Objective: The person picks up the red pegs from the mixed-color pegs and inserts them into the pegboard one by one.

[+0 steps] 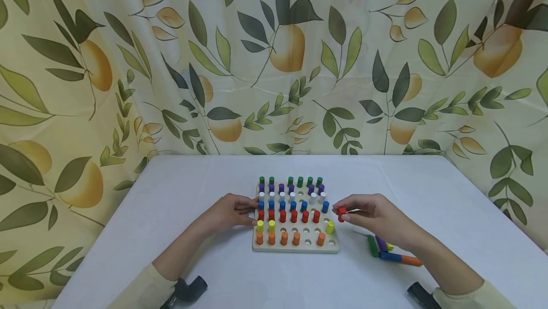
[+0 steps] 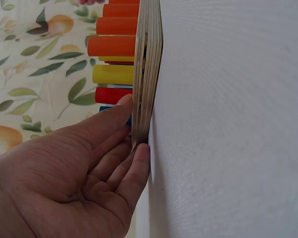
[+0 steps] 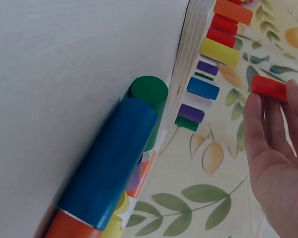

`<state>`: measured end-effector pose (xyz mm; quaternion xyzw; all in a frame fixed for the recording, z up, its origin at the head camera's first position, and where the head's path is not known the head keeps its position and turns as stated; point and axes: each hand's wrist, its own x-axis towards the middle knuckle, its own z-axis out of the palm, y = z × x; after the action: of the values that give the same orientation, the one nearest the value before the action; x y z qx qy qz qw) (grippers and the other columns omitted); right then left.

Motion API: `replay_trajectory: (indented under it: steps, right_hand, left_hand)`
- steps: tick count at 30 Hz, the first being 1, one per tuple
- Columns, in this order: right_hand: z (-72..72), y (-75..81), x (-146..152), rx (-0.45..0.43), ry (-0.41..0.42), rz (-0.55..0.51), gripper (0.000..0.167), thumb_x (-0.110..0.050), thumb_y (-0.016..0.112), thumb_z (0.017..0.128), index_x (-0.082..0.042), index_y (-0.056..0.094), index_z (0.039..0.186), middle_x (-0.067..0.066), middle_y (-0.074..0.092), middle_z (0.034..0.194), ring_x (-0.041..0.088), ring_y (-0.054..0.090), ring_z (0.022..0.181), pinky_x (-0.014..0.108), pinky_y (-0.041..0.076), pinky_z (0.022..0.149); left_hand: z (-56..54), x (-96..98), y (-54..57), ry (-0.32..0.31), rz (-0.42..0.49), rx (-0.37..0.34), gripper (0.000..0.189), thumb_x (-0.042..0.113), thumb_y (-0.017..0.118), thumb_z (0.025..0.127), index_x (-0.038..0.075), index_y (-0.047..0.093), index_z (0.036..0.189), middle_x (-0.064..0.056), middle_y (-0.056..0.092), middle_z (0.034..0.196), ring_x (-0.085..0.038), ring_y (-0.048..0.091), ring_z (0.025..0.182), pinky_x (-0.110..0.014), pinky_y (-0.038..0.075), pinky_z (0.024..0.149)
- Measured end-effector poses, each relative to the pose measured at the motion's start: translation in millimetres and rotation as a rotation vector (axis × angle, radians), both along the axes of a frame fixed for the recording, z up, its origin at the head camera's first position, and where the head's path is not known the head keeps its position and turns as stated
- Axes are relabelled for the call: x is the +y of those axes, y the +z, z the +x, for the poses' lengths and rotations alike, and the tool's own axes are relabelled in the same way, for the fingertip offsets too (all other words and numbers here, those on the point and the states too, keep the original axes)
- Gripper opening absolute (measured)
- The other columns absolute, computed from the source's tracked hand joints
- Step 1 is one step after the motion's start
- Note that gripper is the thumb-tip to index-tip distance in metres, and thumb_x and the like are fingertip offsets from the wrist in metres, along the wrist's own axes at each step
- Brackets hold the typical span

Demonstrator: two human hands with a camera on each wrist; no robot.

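Note:
A wooden pegboard stands on the table with rows of green, purple, white, blue, red, yellow and orange pegs. My left hand grips its left edge; in the left wrist view the thumb lies beside a red peg and the fingers curl against the edge. Just off the board's right side, my right hand pinches a red peg between thumb and fingers, above the table. At the right end of the red row is a bare hole. Several holes in the yellow row are bare.
Loose pegs lie right of the board, under the right forearm: a green one, a blue one and an orange one among them. A patterned fruit-and-leaf curtain hangs behind the white table.

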<state>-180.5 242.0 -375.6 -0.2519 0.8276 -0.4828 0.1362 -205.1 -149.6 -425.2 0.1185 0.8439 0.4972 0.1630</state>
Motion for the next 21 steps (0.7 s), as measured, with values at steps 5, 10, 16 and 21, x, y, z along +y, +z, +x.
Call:
replay_trajectory:
  steps: [5,10,16,21]
  right_hand:
    - [-1.9,0.4,-3.2,0.004,-0.014,0.011,0.032,-0.013,0.071,0.1,-0.003,0.069,0.13,0.012,0.069,0.127,0.028,0.067,0.115,0.03,0.058,0.092]
    - [-3.3,-0.7,-6.0,0.006,-0.021,0.014,0.032,-0.011,0.071,0.1,-0.002,0.068,0.13,0.011,0.069,0.127,0.027,0.069,0.112,0.031,0.058,0.093]
    - [-5.1,-1.1,-8.9,0.022,-0.017,0.008,0.03,-0.01,0.069,0.1,-0.005,0.069,0.13,0.011,0.068,0.13,0.029,0.067,0.116,0.032,0.057,0.095]
    - [-6.0,-0.6,-11.6,0.023,-0.014,0.002,0.031,-0.011,0.069,0.101,-0.004,0.069,0.131,0.01,0.069,0.128,0.028,0.066,0.117,0.031,0.057,0.095]
  left_hand:
    - [-0.1,-0.1,-0.1,0.005,0.0,0.0,0.039,0.003,0.084,0.085,0.002,0.074,0.123,-0.015,0.057,0.146,-0.027,0.06,0.129,-0.036,0.052,0.102]
    - [0.6,0.0,0.9,0.006,0.0,0.005,0.04,0.002,0.084,0.085,0.002,0.074,0.123,-0.015,0.057,0.146,-0.028,0.06,0.13,-0.037,0.052,0.101]
    - [0.6,-0.3,1.6,0.005,-0.001,0.002,0.04,0.003,0.084,0.085,0.002,0.073,0.124,-0.015,0.057,0.146,-0.027,0.059,0.13,-0.037,0.052,0.101]
    - [0.2,-0.1,2.3,0.004,-0.004,-0.003,0.04,0.003,0.084,0.086,0.002,0.074,0.124,-0.015,0.057,0.146,-0.027,0.059,0.13,-0.037,0.052,0.102]
